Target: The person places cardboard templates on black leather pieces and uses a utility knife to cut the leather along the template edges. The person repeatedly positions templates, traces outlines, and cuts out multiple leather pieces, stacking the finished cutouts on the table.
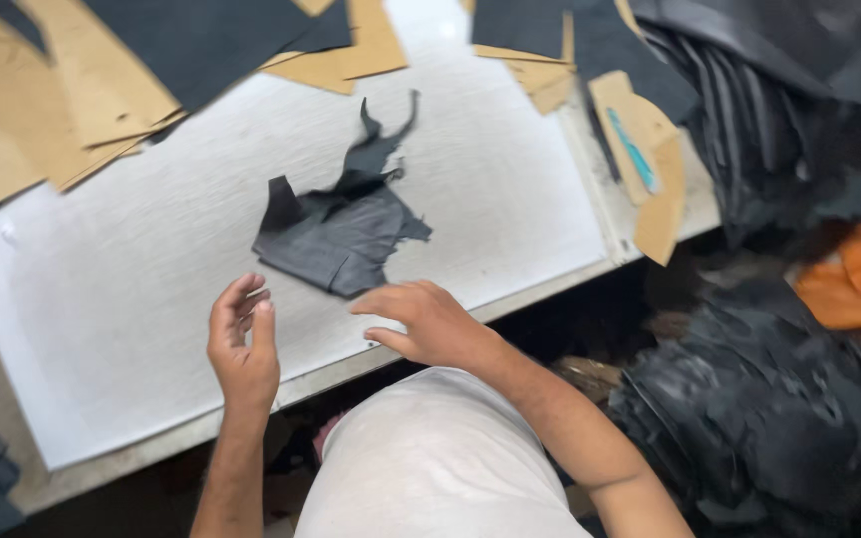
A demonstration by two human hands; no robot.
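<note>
A white textured worktop [132, 289] carries a ragged, crumpled scrap of dark grey leather [343, 231] just beyond both hands. The left hand [243, 344] and right hand [421, 321] hover empty, fingers loosely spread. Motion blur hides the scrap's edges.

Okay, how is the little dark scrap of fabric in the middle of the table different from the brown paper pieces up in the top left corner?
The dark fabric scrap is grey-black, crumpled and ragged, with a thin strip trailing off; the brown paper pieces are tan, flat and straight-edged. The scrap lies alone near the right hand, while the paper pieces are stacked, overlapping and partly under dark sheets, far from both hands. Both rest on the white table.
</note>
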